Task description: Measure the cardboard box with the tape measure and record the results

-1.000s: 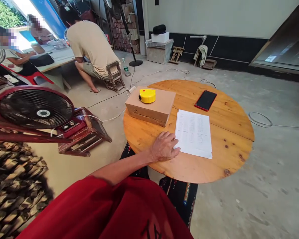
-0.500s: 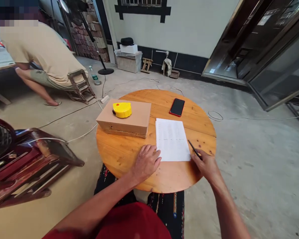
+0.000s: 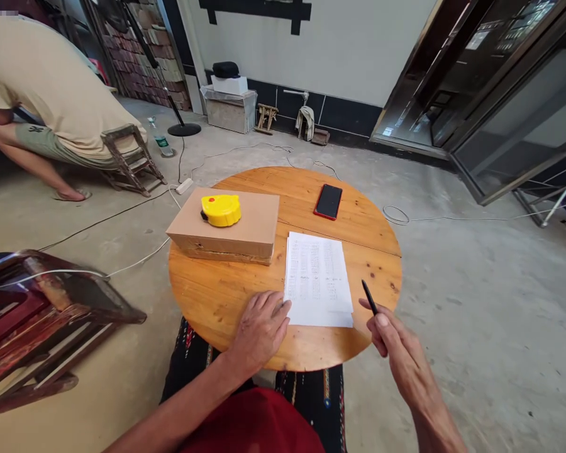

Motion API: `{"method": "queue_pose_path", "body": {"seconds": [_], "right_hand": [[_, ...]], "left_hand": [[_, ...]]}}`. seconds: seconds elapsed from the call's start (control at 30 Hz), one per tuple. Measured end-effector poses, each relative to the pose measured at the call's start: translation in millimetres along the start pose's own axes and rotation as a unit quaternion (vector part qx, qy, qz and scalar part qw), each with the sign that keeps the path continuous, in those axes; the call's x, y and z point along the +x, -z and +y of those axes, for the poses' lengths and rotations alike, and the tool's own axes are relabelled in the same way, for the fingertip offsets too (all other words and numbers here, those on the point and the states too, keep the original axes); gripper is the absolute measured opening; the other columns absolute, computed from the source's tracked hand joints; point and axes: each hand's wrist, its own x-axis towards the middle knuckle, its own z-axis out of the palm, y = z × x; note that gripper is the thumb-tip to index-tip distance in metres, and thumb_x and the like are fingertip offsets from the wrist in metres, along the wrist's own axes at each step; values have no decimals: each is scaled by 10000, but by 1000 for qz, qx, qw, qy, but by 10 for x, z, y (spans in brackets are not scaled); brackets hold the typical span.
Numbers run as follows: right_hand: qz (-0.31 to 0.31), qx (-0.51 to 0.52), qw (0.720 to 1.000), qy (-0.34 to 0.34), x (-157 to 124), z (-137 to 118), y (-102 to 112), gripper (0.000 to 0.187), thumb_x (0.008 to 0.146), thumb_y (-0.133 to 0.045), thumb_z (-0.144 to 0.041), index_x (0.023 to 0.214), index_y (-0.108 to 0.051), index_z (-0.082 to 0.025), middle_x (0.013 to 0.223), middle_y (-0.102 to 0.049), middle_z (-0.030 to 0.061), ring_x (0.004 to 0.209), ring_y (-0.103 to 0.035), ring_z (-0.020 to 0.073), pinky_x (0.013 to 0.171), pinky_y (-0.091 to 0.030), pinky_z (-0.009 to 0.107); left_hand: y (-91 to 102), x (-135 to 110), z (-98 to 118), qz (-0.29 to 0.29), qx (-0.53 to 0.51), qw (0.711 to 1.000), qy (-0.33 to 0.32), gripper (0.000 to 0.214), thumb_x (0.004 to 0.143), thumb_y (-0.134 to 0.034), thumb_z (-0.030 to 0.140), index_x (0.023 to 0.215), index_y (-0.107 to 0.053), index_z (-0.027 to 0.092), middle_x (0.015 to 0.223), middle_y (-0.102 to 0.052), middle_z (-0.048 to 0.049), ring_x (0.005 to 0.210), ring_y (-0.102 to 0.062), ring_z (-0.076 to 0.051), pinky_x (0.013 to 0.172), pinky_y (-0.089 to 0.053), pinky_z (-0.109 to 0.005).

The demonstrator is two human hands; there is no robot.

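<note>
My left hand [image 3: 259,328] lies flat on the round wooden table [image 3: 236,296], fingers spread, fingertips touching the lower left corner of a printed paper sheet [image 3: 317,279]. Off the sheet's lower right corner, my right hand [image 3: 396,349] pinches a black pen [image 3: 369,297] with its tip pointing up and away. A cardboard box [image 3: 238,231] rests on the table's left side with a yellow tape measure [image 3: 221,210] on top. At the table's far side lies a red-edged phone [image 3: 328,201], screen dark.
A person in a beige shirt [image 3: 42,88] bends over on a wooden stool [image 3: 129,158] at far left. A dark red wooden frame [image 3: 51,314] stands to my left. Cables [image 3: 396,217] trail over the concrete floor. Boxes [image 3: 229,107] sit by the far wall; glass doors stand at right.
The view swung right, dropping the red fan out of sight. My right hand came in holding the pen and has lifted off the table edge. My left hand stays on the paper's corner.
</note>
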Motion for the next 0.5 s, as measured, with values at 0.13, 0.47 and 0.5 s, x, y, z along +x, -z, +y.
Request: {"method": "queue_pose_path", "body": {"seconds": [0.13, 0.47, 0.5], "right_hand": [[-50, 166, 985, 2, -81, -33, -99, 504, 956, -514, -391, 1444, -398, -335, 674, -568, -41, 460, -484, 110, 445, -416, 227], [-171, 327, 928, 44, -40, -259, 149, 479, 826, -611, -512, 1241, -624, -272, 1103, -718, 146, 866, -679, 318, 827, -519, 522], [-140, 329, 932, 58, -26, -271, 129, 442, 806, -665, -461, 1212, -628, -292, 1031, -737, 119, 851, -681, 302, 825, -523, 506]], "left_hand": [[-13, 12, -4, 5, -6, 1000, 1, 265, 878, -550, 141, 1134, -582, 201, 1146, -613, -91, 1071, -530, -258, 936, -461, -446], [27, 16, 16, 3, -19, 1000, 10, 265, 866, -544, 118, 1119, -577, 192, 1148, -600, -100, 1078, -521, -257, 942, -451, -443], [26, 15, 17, 6, -20, 1000, 9, 263, 868, -542, 117, 1117, -576, 196, 1148, -600, -99, 1078, -521, -256, 943, -450, -443]]}}
